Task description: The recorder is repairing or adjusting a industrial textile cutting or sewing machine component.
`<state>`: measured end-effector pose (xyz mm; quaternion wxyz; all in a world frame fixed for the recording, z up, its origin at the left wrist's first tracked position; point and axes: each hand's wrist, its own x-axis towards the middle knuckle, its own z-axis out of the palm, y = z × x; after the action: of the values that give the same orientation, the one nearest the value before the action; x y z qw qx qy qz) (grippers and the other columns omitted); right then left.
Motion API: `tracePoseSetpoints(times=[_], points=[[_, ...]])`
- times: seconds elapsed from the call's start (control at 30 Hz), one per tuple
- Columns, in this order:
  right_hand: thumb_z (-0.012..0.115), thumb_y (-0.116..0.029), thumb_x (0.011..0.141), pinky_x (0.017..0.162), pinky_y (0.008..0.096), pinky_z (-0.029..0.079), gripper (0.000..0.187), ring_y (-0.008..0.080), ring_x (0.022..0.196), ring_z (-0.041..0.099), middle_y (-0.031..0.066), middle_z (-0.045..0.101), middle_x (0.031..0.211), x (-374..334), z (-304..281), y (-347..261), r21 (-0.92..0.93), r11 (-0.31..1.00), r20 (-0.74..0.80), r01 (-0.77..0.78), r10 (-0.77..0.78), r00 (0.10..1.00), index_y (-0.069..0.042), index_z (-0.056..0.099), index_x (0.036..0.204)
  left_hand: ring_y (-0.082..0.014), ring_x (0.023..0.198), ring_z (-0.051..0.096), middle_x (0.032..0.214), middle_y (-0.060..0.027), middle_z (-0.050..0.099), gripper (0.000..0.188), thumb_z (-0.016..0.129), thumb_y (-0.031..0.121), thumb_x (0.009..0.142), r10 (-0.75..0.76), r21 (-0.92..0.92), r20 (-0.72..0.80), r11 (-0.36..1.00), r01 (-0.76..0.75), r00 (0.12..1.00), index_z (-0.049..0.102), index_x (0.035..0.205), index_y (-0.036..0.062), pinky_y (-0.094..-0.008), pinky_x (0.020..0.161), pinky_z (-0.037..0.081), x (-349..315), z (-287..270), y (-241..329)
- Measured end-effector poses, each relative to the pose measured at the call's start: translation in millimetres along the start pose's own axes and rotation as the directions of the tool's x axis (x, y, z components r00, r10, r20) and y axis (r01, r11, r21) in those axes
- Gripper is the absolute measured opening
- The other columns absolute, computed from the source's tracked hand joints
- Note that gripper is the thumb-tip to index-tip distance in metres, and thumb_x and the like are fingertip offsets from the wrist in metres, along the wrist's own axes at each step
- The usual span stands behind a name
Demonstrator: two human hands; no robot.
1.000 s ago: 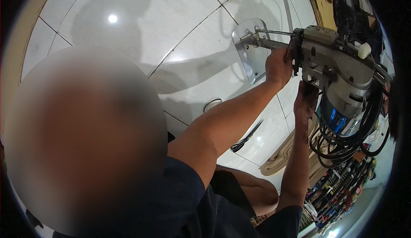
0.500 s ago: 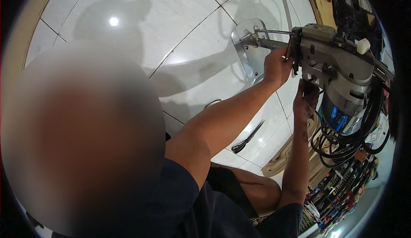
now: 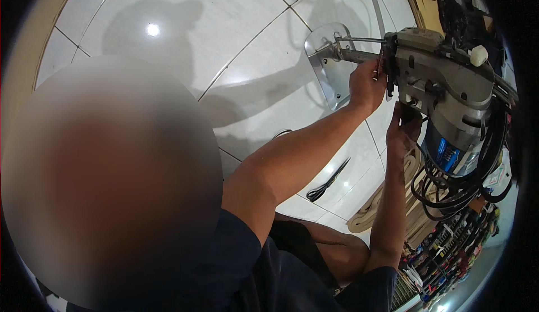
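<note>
A grey metal straight-knife cloth cutting machine [image 3: 429, 79] stands at the right, its shiny base plate [image 3: 327, 73] toward the left and a blue-labelled motor [image 3: 452, 157] at its near side. Between plate and body, my left hand [image 3: 368, 89] is closed, its fingers pinching a thin metal part at the front of the body. Just below the housing, my right hand [image 3: 403, 135] is bent up against a dark part of the machine. Its fingers are curled, and what they grip is partly hidden. A white knob [image 3: 479, 56] sits on the machine's far side.
Black scissors [image 3: 328, 180] lie on the white tiled floor [image 3: 247, 42], left of my right forearm. Loops of black cable [image 3: 443, 199] hang by the motor. Rolled brown material [image 3: 368, 211] lies beyond the forearm. A rack crowded with small coloured items [image 3: 449, 244] stands at lower right.
The whole view has shifted slightly. Both hands stay at the same spots on the machine, with only slight finger movement.
</note>
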<state>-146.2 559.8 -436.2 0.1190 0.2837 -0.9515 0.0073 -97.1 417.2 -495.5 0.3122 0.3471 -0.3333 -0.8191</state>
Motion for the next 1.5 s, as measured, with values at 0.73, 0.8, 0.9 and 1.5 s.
tracePoseSetpoints(times=[0.73, 0.8, 0.9, 1.5], points=[[0.062, -0.047, 0.087, 0.085, 0.0380, 0.048, 0.048, 0.0288, 0.093, 0.064, 0.0125, 0.067, 0.102, 0, 1, -8, -0.064, 0.997, -0.050, -0.042, 0.039, 0.998, -0.004, 0.059, 0.108, -0.0253, 0.077, 0.064, 0.085, -0.0137, 0.066, 0.022, 0.062, 0.002, 0.069, -0.125, 0.003, 0.061, 0.992, 0.125, 0.990, 0.066, 0.091, 0.0031, -0.0327, 0.072, 0.050, 9, -4, 8], [0.062, -0.048, 0.087, 0.086, 0.0379, 0.047, 0.048, 0.0282, 0.094, 0.064, 0.0117, 0.067, 0.103, 1, 1, -9, -0.072, 0.996, -0.090, -0.049, 0.043, 0.995, -0.004, 0.059, 0.106, -0.0225, 0.079, 0.063, 0.085, -0.0123, 0.067, 0.021, 0.063, 0.001, 0.069, -0.124, -0.050, 0.112, 0.990, 0.130, 0.986, 0.065, 0.090, -0.0004, -0.0316, 0.072, 0.049, 15, -5, 11], [0.062, -0.049, 0.086, 0.088, 0.0388, 0.046, 0.048, 0.0286, 0.096, 0.063, 0.0117, 0.067, 0.102, -1, 3, -1, -0.101, 0.994, -0.100, -0.035, 0.025, 0.995, -0.005, 0.058, 0.105, -0.0149, 0.083, 0.058, 0.088, -0.0064, 0.065, 0.026, 0.060, -0.005, 0.070, -0.216, -0.224, 0.241, 0.936, 0.271, 0.946, 0.064, 0.096, -0.0021, -0.0288, 0.075, 0.045, 11, -6, 19], [0.051, -0.061, 0.087, 0.103, 0.0451, 0.038, 0.077, 0.0366, 0.123, 0.047, 0.0220, 0.049, 0.132, 2, -11, -11, -0.130, 0.982, 0.121, -0.136, 0.152, 0.981, -0.002, 0.042, 0.135, -0.0227, 0.067, 0.063, 0.071, -0.0084, 0.063, 0.031, 0.061, 0.006, 0.076, 0.037, 0.142, 0.172, 0.988, -0.062, 0.984, 0.061, 0.107, 0.0043, -0.0328, 0.063, 0.049, -9, -20, 27]])
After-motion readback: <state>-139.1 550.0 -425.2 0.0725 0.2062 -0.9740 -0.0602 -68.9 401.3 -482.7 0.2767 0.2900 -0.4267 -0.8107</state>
